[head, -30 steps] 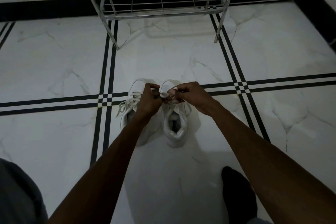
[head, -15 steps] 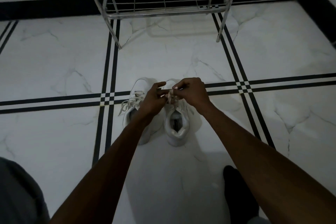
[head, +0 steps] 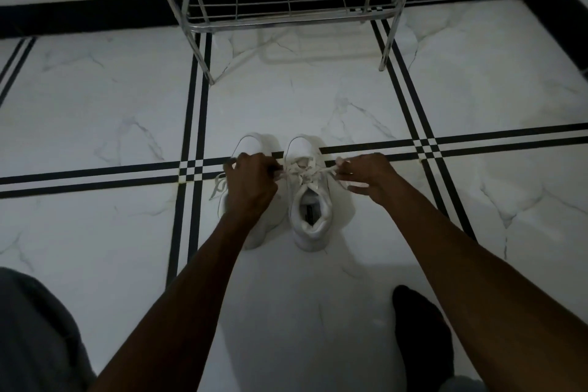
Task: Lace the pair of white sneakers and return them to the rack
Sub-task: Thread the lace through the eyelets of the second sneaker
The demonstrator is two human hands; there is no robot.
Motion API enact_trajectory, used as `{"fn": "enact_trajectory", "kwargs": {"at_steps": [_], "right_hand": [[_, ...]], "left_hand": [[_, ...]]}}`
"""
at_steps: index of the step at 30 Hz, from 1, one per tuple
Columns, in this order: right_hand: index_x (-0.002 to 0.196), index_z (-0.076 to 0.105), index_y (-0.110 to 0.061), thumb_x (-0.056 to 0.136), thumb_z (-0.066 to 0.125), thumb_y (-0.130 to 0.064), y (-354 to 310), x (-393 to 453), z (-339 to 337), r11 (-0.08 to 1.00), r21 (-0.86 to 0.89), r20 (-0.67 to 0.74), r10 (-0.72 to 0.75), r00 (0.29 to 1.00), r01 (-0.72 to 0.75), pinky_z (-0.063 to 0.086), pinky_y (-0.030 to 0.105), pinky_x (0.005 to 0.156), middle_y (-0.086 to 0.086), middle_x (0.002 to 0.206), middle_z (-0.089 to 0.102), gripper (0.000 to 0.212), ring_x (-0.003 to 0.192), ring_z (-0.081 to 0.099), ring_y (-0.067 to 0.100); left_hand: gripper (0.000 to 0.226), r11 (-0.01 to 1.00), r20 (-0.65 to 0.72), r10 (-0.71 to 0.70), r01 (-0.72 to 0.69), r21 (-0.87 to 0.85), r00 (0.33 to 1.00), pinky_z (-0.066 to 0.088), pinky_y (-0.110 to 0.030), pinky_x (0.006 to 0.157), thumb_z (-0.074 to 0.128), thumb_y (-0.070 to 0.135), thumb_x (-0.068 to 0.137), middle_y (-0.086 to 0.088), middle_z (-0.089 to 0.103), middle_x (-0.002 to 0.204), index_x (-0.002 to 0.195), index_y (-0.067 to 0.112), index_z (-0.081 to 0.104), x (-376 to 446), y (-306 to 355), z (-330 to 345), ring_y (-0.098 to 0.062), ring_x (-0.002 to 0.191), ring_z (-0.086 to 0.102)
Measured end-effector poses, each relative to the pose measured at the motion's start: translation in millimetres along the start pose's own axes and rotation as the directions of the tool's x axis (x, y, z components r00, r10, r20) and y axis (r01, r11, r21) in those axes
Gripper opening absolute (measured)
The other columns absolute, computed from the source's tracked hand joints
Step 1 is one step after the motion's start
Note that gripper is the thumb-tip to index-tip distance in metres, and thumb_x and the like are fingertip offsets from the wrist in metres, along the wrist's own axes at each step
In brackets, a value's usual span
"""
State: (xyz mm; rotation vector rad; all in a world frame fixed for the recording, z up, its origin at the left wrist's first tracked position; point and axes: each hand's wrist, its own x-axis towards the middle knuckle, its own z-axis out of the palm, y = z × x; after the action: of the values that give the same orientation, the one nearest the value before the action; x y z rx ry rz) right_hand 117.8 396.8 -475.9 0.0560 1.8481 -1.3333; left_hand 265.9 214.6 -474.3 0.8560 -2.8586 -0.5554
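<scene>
Two white sneakers stand side by side on the floor, toes pointing away from me. The right sneaker shows its open collar and crossed laces. My left hand pinches one lace end at the shoe's left side and covers much of the left sneaker. My right hand pinches the other lace end, held out to the right. The lace runs taut between both hands across the shoe. A loose lace of the left sneaker hangs at its left side.
A metal wire shoe rack stands against the wall beyond the sneakers, its lowest shelf bare. The floor is white marble tile with black stripes. My dark-socked foot rests at the lower right, and grey trouser cloth fills the lower left.
My hands were close together over the right sneaker's laces. They have drawn apart sideways, right hand going right, pulling the lace ends taut.
</scene>
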Motion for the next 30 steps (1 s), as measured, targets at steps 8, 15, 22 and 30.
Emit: {"fn": "enact_trajectory", "kwargs": {"at_steps": [8, 15, 22, 30], "right_hand": [[0.08, 0.065, -0.007, 0.088, 0.073, -0.017, 22.8, 6.5, -7.8, 0.976, 0.114, -0.217, 0.209, 0.954, -0.187, 0.05, 0.027, 0.066, 0.008, 0.087, 0.073, 0.016, 0.076, 0.068, 0.012], [0.088, 0.071, -0.003, 0.081, 0.076, -0.017, 30.7, 11.4, -7.1, 0.988, -0.031, -0.313, 0.133, 0.94, -0.15, 0.053, 0.027, 0.065, 0.012, 0.09, 0.077, 0.017, 0.075, 0.07, 0.014], [0.119, 0.065, -0.012, 0.085, 0.076, -0.014, 28.9, 6.2, -7.8, 0.742, -0.516, 0.012, -0.494, 0.869, 0.429, 0.049, 0.028, 0.087, 0.01, 0.118, 0.067, 0.035, 0.106, 0.061, 0.019], [0.094, 0.072, -0.014, 0.087, 0.065, -0.016, 41.2, 18.2, 13.3, 0.243, -0.776, 0.289, -0.683, 0.67, 0.582, 0.054, 0.045, 0.083, 0.006, 0.097, 0.074, 0.01, 0.093, 0.068, 0.031]], "left_hand": [[0.012, 0.959, -0.05, 0.058, -0.042, 0.281, 0.997, 0.028, -0.047, 0.09, 0.073, 0.018, 0.076, 0.005, 0.074, 0.075, 0.084, 0.025, 0.079, -21.6, -9.4, 7.2, -0.03, 0.097, 0.053], [0.024, 0.972, -0.029, 0.011, -0.004, 0.233, 1.0, 0.025, -0.045, 0.086, 0.068, 0.009, 0.074, 0.005, 0.073, 0.078, 0.089, 0.024, 0.079, -24.0, -13.5, 15.1, -0.031, 0.102, 0.048], [0.03, 0.99, 0.087, 0.07, -0.08, 0.12, 0.994, 0.024, -0.056, 0.103, 0.06, 0.023, 0.092, 0.006, 0.068, 0.128, 0.121, 0.03, 0.065, -18.0, 1.3, 8.5, -0.03, 0.132, 0.039], [0.038, 0.979, 0.113, 0.075, -0.094, 0.181, 0.991, 0.019, -0.061, 0.108, 0.057, 0.005, 0.087, 0.006, 0.074, 0.11, 0.11, 0.028, 0.075, -22.1, 13.0, 18.9, -0.03, 0.125, 0.048]]}}
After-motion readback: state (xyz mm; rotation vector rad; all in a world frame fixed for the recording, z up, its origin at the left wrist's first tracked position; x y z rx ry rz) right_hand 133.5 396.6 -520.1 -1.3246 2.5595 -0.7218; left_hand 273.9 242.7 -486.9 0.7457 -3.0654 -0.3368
